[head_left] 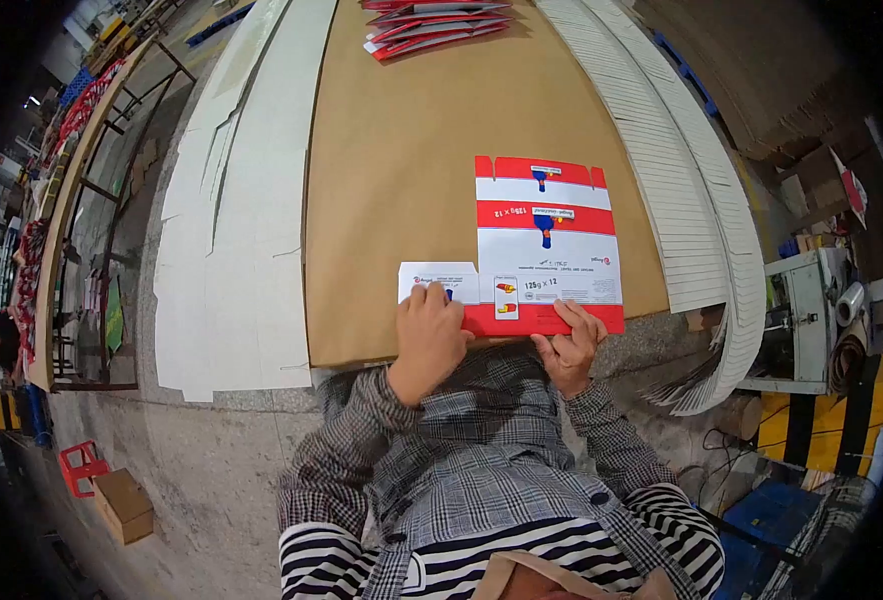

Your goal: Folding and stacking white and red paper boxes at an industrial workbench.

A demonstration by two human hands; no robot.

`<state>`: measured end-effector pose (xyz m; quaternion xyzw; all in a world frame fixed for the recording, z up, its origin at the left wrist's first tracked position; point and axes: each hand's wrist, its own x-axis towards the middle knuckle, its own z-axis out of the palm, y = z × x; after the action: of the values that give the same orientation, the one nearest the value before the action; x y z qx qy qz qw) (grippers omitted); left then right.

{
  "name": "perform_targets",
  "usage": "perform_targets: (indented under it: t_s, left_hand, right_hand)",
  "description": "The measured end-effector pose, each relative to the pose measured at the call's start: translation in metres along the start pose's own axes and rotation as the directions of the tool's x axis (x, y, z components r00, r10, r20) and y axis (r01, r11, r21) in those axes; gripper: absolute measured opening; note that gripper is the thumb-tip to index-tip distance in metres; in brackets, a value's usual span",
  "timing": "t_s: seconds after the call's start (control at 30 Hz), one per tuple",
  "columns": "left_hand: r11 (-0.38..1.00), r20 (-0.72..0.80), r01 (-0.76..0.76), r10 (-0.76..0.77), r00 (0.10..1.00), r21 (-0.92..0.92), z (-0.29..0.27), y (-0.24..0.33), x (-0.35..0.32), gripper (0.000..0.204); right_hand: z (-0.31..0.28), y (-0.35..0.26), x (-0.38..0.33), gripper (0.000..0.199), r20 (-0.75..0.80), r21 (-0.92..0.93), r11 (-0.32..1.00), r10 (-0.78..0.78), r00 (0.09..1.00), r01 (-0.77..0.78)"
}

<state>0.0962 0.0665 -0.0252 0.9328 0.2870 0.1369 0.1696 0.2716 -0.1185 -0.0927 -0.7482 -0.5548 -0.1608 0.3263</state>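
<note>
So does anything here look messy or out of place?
Mostly the white card stacks on the right: their near end fans out and droops over the table edge. The flat carton under the left hand and right hand lies square.
</note>
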Motion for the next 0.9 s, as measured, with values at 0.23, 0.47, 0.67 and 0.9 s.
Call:
perform_targets:
  t_s: [0.23,0.47,0.67,0.9]
  left_hand:
    - [0.997,0.469,0.067,-0.041,0.883,-0.040,-0.014,-0.019,0.070,0.038]
    - [0.942,-0.145,0.329,-0.336,0.931,-0.068,0.048,-0.020,0.077,0.037]
    - [0.971,-0.362,0.209,-0.237,0.901,-0.115,0.050,-0.025,0.064,0.035]
    - [0.722,-0.105,0.097,-0.230,0.968,-0.685,0.040,0.023,-0.005,0.025]
  right_hand:
    - [-0.002,0.002,0.006,0.035,0.003,0.005,1.000,0.008,1.000,-0.008]
    - [-0.018,-0.010,0.017,0.029,0.053,0.060,0.997,0.036,0.998,-0.039]
    - [-0.027,-0.059,-0.016,0.014,0.407,0.463,0.706,0.367,0.837,-0.535]
    - [0.004,-0.097,0.012,0.047,0.402,0.820,-0.022,0.734,0.548,-0.572]
